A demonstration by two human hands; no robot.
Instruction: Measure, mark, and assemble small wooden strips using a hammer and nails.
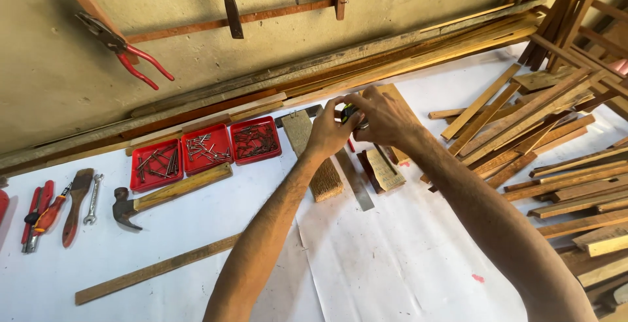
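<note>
Two bare forearms are reaching up from the bottom edge, nearest the camera, over white paper (405, 263) covering the bench. The left hand (329, 129) and the right hand (384, 118) are meeting at about twelve o'clock from the frame's middle, both pinching a small dark tool (350, 114) with a touch of yellow on it; it could be a tape measure, but too little is showing to be sure. Fingers of both hands are closing narrowly around it, holding it just above the bench.

Directly under the hands, a rough wooden block (314, 158), a flat metal strip (353, 178) and a short brown board (383, 170) are lying side by side. Nothing on them is looking marked, cut or nailed, so the work appears to be at an early stage, with the handling of the tool under way and the wood untouched.

At nine o'clock, three red trays (206, 148) of nails are sitting beside a hammer (163, 194). At three o'clock, a heap of wooden slats (549, 145) is waiting.
</note>
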